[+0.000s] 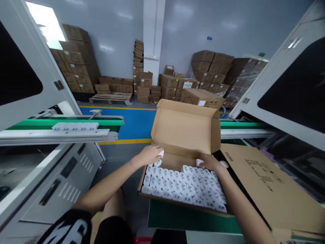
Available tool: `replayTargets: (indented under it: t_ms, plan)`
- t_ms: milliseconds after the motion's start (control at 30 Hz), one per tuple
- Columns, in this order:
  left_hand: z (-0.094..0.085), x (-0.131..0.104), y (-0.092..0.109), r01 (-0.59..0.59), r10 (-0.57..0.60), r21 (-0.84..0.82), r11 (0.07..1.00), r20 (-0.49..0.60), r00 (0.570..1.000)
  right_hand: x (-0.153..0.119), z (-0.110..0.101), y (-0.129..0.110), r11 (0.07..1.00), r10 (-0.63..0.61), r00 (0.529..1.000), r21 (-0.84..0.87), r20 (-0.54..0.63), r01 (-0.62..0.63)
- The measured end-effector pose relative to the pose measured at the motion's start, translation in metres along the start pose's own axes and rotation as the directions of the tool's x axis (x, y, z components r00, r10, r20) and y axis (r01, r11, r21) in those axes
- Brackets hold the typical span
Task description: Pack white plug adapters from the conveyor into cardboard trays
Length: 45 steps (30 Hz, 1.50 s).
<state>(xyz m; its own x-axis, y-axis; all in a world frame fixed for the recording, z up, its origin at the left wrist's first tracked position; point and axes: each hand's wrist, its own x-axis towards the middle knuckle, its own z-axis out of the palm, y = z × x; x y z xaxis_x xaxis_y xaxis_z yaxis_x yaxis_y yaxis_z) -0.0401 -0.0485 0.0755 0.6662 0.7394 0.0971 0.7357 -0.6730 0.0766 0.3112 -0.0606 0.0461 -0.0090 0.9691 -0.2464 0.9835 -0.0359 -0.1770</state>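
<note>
An open cardboard box [186,125], its lid tipped back, lies before me with rows of small white plastic pieces [175,185] filling its near part. Bare cardboard shows along the far strip inside. At the box's far left corner my left hand [150,155] is closed on a white plastic piece [161,154]. Another piece [157,163] sits just below those fingers. My right hand [209,162], over the far right part of the box, has its fingers around a white piece [199,162]. Each piece carries small dark marks, too small to read.
On the left conveyor [109,122] lies a row of white pieces [75,126]. A flat printed carton [274,183] is at right, and a closed carton [201,97] stands behind the lid. White machine frames flank both sides. Stacked cartons [81,61] and a pallet [111,97] line the wall.
</note>
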Motion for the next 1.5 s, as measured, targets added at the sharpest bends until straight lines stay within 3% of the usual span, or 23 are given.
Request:
replayTargets:
  t_ms: [100,200,333,467,567,667,800,933,1067,1300,1400,1500]
  plan:
    - [0.021,0.053,0.017,0.107,-0.14,0.185,0.977,0.175,0.975,0.006,0.02,0.011,1.0,0.028,0.999,0.008,-0.017,-0.028]
    - [0.034,0.071,0.018,0.172,-0.226,0.251,0.953,0.207,0.952,0.015,0.026,0.012,0.999,0.047,0.998,0.025,-0.043,-0.046]
    - [0.037,0.07,0.006,0.154,-0.216,0.262,0.953,0.23,0.949,0.029,0.034,-0.012,0.997,-0.04,0.997,0.06,-0.062,0.044]
    - [0.04,0.069,-0.005,0.151,-0.199,0.181,0.972,0.288,0.937,0.043,0.041,-0.069,0.986,-0.151,0.986,0.062,-0.075,0.156]
    - [0.05,0.069,-0.007,0.201,-0.222,0.106,0.974,0.25,0.942,0.045,0.042,-0.102,0.974,-0.215,0.973,0.05,-0.088,0.22]
    - [0.063,0.068,-0.006,0.248,-0.248,0.026,0.968,0.218,0.944,0.044,0.041,-0.108,0.966,-0.251,0.963,0.041,-0.102,0.256]
    - [0.073,0.067,-0.006,0.259,-0.252,-0.006,0.966,0.21,0.945,0.042,0.042,-0.093,0.954,-0.29,0.95,0.045,-0.116,0.296]
    - [0.071,0.073,-0.008,0.204,-0.203,0.015,0.979,0.198,0.959,0.045,0.043,-0.091,0.94,-0.331,0.935,0.035,-0.127,0.338]
    - [0.066,0.079,-0.01,0.051,-0.043,-0.029,0.998,0.214,0.976,0.049,0.042,-0.102,0.932,-0.359,0.925,0.014,-0.122,0.363]
    - [0.067,0.079,-0.004,-0.122,0.135,-0.071,0.99,0.233,0.963,0.039,0.043,-0.112,0.9,-0.434,0.898,-0.076,-0.076,0.429]
    - [0.05,0.06,-0.012,-0.142,0.15,-0.055,0.988,0.179,0.972,0.025,0.031,-0.126,0.889,-0.452,0.884,-0.14,-0.117,0.436]
    - [0.017,0.017,-0.042,-0.149,0.149,0.011,0.989,-0.001,0.989,0.018,0.006,-0.169,0.848,-0.526,0.823,-0.211,-0.216,0.486]
